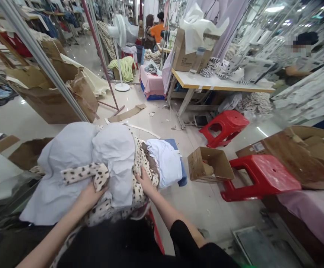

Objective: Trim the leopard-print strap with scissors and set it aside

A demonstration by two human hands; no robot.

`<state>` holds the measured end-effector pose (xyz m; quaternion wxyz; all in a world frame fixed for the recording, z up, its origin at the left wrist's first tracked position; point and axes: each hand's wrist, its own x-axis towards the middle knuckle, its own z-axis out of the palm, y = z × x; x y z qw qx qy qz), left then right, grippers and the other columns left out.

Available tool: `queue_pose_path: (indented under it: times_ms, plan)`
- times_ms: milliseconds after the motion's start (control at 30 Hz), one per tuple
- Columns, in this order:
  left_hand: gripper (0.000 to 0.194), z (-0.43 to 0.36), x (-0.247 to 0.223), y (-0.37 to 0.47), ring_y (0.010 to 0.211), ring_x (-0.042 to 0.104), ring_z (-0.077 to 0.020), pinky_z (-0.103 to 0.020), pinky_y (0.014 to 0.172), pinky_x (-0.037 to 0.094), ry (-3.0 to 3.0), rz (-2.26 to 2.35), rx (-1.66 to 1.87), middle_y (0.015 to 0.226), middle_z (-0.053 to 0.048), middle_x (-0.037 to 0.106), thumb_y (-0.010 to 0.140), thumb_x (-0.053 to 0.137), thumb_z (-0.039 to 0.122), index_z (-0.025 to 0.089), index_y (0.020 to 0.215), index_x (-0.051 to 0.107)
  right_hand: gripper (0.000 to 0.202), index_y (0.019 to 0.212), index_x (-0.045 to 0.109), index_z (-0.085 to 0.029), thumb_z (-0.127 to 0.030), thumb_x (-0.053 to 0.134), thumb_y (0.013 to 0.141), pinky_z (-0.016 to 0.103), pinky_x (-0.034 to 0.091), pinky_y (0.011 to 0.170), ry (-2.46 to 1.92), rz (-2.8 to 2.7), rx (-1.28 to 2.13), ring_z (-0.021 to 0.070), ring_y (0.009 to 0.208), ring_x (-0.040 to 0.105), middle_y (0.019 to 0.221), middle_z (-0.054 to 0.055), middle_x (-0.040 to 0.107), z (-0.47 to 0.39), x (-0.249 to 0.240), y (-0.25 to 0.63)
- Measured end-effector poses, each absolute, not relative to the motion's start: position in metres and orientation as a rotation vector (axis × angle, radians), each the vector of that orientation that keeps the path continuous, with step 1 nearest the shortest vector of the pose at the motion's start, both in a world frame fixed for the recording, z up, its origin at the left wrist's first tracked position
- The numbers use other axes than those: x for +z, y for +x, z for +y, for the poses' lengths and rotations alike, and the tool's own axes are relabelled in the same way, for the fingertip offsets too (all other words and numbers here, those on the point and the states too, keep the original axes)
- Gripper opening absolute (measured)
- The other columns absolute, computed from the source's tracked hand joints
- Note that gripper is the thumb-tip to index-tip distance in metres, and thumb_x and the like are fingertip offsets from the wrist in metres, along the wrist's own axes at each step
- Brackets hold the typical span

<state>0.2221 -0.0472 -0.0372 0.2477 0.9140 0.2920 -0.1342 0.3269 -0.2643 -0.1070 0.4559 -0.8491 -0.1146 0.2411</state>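
A pile of pale blue-white fabric (75, 152) mixed with cream leopard-print cloth (141, 167) lies in front of me at the lower centre. My left hand (90, 194) grips a leopard-print strip (86, 172) at the near edge of the pile. My right hand (145, 182) presses on the leopard-print cloth at the pile's right side, fingers curled into it. Both forearms reach up from the bottom of the view.
A small open cardboard box (210, 163) and two red plastic stools (262, 176) (224, 126) stand on the floor to the right. Large cardboard boxes (53, 96) and a slanted metal pole (39, 56) are at left. A work table (220, 83), a fan (119, 33) and other people are farther back.
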Motion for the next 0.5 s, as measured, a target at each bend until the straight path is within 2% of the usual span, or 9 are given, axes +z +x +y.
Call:
queue_pose_path:
  times_ms: [67, 133, 200, 300, 367, 433, 500]
  plan:
    - [0.058, -0.049, -0.052, 0.221, 0.099, 0.058, -0.0313, -0.034, 0.079, 0.046, 2.499, 0.779, -0.388, 0.107, -0.016, 0.062, 0.075, 0.049, 0.050, 0.010, 0.117, 0.050, 0.071, 0.135, 0.034, -0.009, -0.052, 0.044, 0.080, 0.033, 0.031, 0.104, -2.084, -0.262, 0.581, 0.0221, 0.127, 0.037, 0.139, 0.014, 0.039, -0.270, -0.110, 0.327]
    - [0.059, -0.051, -0.057, 0.223, 0.105, 0.055, -0.0312, -0.035, 0.083, 0.044, 2.498, 0.758, -0.405, 0.113, -0.016, 0.059, 0.078, 0.045, 0.050, 0.011, 0.122, 0.047, 0.062, 0.133, 0.037, -0.014, -0.051, 0.038, 0.083, 0.031, 0.033, 0.102, -2.084, -0.217, 0.527, 0.0191, 0.123, 0.042, 0.135, 0.010, 0.044, -0.282, -0.114, 0.335]
    - [0.060, -0.053, -0.053, 0.225, 0.109, 0.053, -0.0319, -0.035, 0.087, 0.043, 2.497, 0.739, -0.431, 0.117, -0.017, 0.057, 0.079, 0.042, 0.051, 0.012, 0.124, 0.045, 0.056, 0.131, 0.038, -0.013, -0.045, 0.029, 0.086, 0.032, 0.036, 0.100, -2.109, -0.126, 0.450, 0.0191, 0.119, 0.045, 0.131, 0.012, 0.047, -0.299, -0.119, 0.345]
    - [0.062, -0.062, -0.032, 0.220, 0.105, 0.054, -0.0344, -0.038, 0.085, 0.042, 2.490, 0.812, -0.504, 0.112, -0.019, 0.058, 0.079, 0.037, 0.055, 0.010, 0.121, 0.044, 0.057, 0.125, 0.041, -0.003, -0.039, 0.036, 0.081, 0.038, 0.039, 0.095, -2.161, -0.001, 0.374, 0.0257, 0.112, 0.050, 0.124, 0.021, 0.049, -0.326, -0.127, 0.353]
    - [0.060, -0.070, -0.011, 0.204, 0.099, 0.056, -0.0350, -0.040, 0.082, 0.043, 2.491, 0.869, -0.511, 0.103, -0.019, 0.061, 0.081, 0.032, 0.055, 0.010, 0.117, 0.046, 0.057, 0.121, 0.043, -0.001, -0.036, 0.041, 0.076, 0.041, 0.043, 0.090, -2.176, 0.009, 0.343, 0.0277, 0.104, 0.054, 0.119, 0.023, 0.050, -0.336, -0.127, 0.350]
    - [0.054, -0.077, 0.012, 0.179, 0.096, 0.057, -0.0329, -0.037, 0.081, 0.042, 2.473, 0.861, -0.430, 0.100, -0.016, 0.063, 0.082, 0.029, 0.052, 0.012, 0.112, 0.050, 0.055, 0.121, 0.042, -0.004, -0.035, 0.040, 0.076, 0.040, 0.045, 0.088, -2.172, -0.027, 0.300, 0.0266, 0.103, 0.054, 0.120, 0.022, 0.049, -0.337, -0.115, 0.343]
    - [0.049, -0.080, 0.031, 0.147, 0.101, 0.056, -0.0287, -0.032, 0.084, 0.041, 2.393, 0.834, -0.312, 0.107, -0.012, 0.063, 0.083, 0.029, 0.051, 0.017, 0.109, 0.052, 0.050, 0.122, 0.040, -0.010, -0.035, 0.037, 0.079, 0.040, 0.044, 0.090, -2.154, -0.127, 0.193, 0.0247, 0.109, 0.049, 0.123, 0.018, 0.046, -0.328, -0.089, 0.335]
